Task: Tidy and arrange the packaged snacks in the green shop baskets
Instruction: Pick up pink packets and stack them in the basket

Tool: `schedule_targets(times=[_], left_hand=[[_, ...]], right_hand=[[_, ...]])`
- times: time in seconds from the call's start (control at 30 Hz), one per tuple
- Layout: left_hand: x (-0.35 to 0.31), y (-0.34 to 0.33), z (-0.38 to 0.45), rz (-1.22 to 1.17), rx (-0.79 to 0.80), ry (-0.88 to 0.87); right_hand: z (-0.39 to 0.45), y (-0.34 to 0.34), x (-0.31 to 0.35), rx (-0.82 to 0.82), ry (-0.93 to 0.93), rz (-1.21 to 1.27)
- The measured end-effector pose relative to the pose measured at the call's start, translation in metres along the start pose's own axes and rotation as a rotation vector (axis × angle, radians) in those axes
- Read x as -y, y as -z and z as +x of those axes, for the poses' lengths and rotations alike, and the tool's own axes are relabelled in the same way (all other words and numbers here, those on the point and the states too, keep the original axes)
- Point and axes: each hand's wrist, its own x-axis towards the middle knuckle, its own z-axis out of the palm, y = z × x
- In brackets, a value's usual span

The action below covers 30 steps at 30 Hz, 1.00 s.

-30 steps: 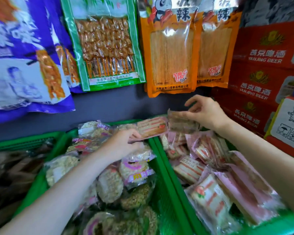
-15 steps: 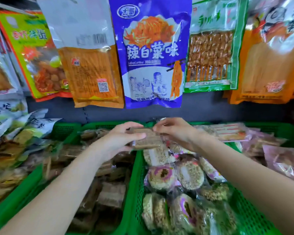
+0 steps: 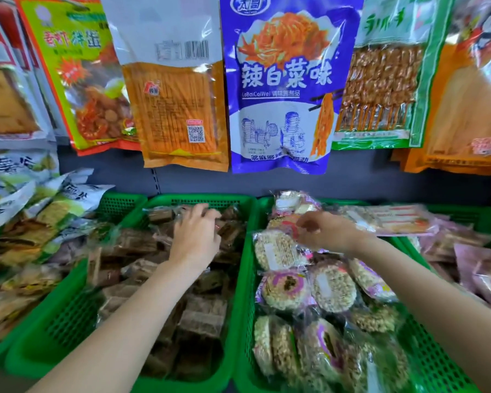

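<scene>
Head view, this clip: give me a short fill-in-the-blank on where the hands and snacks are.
1. The left hand reaches into the basket of ____ brick-shaped packets.
2. The right hand hovers over the basket of ____ puffed-grain cakes.
3. All the baskets are ____ in colour.
4. The large purple bag hangs ____ the baskets.

Missing words: brown; round; green; above

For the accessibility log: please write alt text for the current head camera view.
A person's left hand reaches into a green basket of brown packaged snacks, while the right hand hovers over the next basket, filled with round puffed-grain cakes. Large snack bags, including a purple one, hang on the wall above.
</scene>
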Motion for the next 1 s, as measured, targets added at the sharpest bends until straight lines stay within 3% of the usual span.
schedule_targets(times=[0.1, 0.17, 0.27, 0.33, 0.5, 0.63, 0.83, 0.93, 1.0], left_hand=[[-0.026, -0.002, -0.006, -0.169, 0.183, -0.204], [-0.043, -0.01, -0.013, -0.197, 0.376, -0.312], [-0.065, -0.025, -0.024, -0.038, 0.667, -0.373], [-0.076, -0.033, -0.03, 0.099, 0.762, -0.382], [-0.094, -0.05, -0.033, 0.244, 0.754, -0.351], [-0.099, -0.048, -0.031, 0.253, 0.659, -0.368], [-0.085, -0.03, -0.015, 0.063, 0.528, -0.383], [-0.083, -0.025, -0.011, 0.031, 0.548, -0.374], [-0.083, -0.025, -0.007, 0.021, 0.561, -0.351]], right_hand=[[-0.005, -0.004, -0.015, 0.039, 0.148, -0.253], [-0.007, 0.003, -0.024, 0.012, 0.214, -0.263], [-0.016, 0.012, -0.047, 0.109, 0.117, -0.297], [-0.029, 0.009, -0.062, 0.204, 0.037, -0.35], [-0.047, -0.009, -0.064, 0.141, 0.015, -0.522], [-0.039, -0.025, -0.054, -0.086, -0.011, -0.595], [-0.022, 0.01, -0.06, -0.339, -0.006, -0.167], [-0.032, 0.045, -0.065, -0.541, 0.032, 0.042], [-0.043, 0.072, -0.066, -0.571, 0.062, 0.121]])
